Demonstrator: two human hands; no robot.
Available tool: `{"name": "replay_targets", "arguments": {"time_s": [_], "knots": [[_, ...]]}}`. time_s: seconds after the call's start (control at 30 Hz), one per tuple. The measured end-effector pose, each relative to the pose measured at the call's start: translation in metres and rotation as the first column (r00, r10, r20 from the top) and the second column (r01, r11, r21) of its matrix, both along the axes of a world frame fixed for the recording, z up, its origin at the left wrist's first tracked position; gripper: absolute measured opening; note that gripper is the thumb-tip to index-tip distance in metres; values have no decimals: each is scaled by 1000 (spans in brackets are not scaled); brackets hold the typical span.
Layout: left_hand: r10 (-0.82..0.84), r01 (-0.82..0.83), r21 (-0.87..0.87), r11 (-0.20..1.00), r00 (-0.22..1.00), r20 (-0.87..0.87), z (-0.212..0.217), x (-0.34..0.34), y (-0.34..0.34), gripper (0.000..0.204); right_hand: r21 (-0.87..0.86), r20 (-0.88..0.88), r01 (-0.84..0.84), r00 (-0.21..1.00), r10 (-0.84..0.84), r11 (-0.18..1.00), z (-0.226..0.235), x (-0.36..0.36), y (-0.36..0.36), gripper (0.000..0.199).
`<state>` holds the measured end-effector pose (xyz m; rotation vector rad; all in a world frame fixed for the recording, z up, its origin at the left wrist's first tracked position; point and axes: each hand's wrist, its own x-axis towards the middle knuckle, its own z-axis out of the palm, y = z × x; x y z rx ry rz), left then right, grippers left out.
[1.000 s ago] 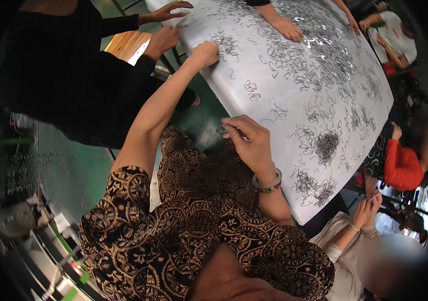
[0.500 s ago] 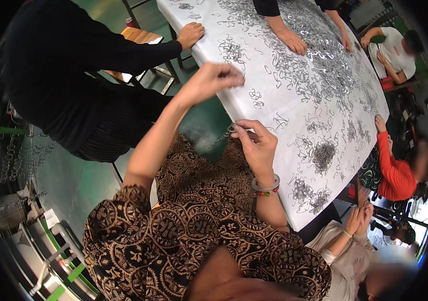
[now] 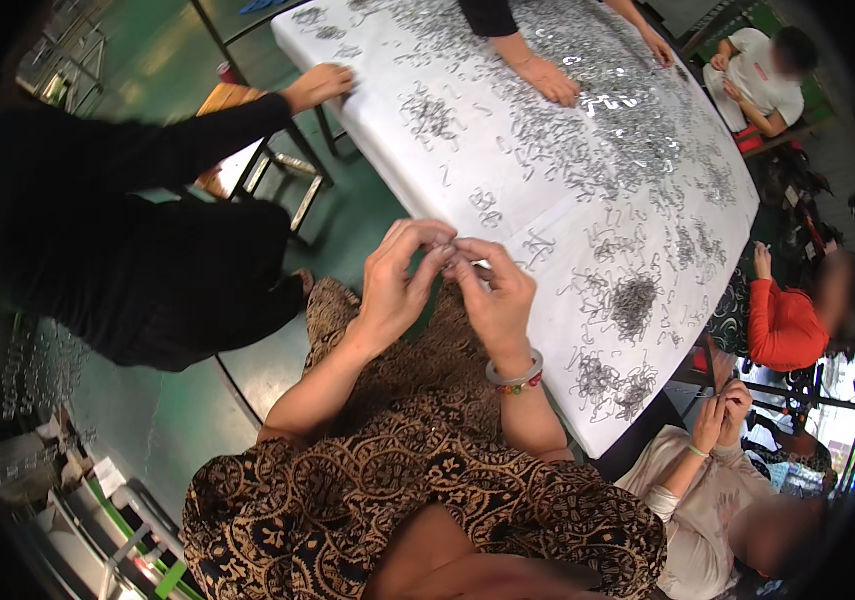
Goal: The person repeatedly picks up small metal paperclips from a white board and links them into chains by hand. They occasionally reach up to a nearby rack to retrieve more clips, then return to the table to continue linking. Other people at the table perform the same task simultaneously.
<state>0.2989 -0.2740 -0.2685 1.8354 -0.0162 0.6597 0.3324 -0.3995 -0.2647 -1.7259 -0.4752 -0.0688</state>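
Note:
My left hand (image 3: 399, 272) and my right hand (image 3: 492, 296) meet fingertip to fingertip just off the near left edge of the white-covered table (image 3: 547, 375). The right thumb and fingers pinch the end of a thin metal chain, which is mostly hidden now. Pressed against them, the left fingertips are closed on something too small to make out. Close beyond my hands lies a small cluster of S-shaped metal hooks (image 3: 486, 207). A denser heap of hooks (image 3: 633, 304) sits to the right.
At left, a person in black rests a hand (image 3: 319, 88) on the table edge beside a wooden stool (image 3: 227, 100). Across the table, another person's hand (image 3: 547, 80) lies among spread hooks. Someone in beige (image 3: 682, 490) sits at right. Metal chains (image 3: 7, 375) hang far left.
My left hand has come back from above the table to meet my right hand, and its fingers have closed. The chain that dangled from my right hand is now mostly out of sight.

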Motion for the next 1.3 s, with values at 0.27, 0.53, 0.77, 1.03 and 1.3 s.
{"name": "replay_targets", "arguments": {"time_s": [0.27,0.53,0.77,1.03,1.3], "knots": [[-18,5,-183,983,997,-73,7,1,8,4,-250,-99,-64,994,41,966,-16,116,-53,29],[-7,-6,-128,992,995,-96,12,-3,19,5,-645,280,26,938,205,764,-93,210,-64,24],[1,-9,-85,996,995,-98,8,-11,22,6,-644,279,114,956,93,756,-111,223,-79,25],[21,-21,-6,1000,1000,-4,-4,-17,25,7,-572,24,89,995,-92,815,-102,224,-81,30],[59,-59,-10,998,998,-14,-28,-12,23,11,90,-174,-234,953,247,968,-25,75,-35,38]]}}
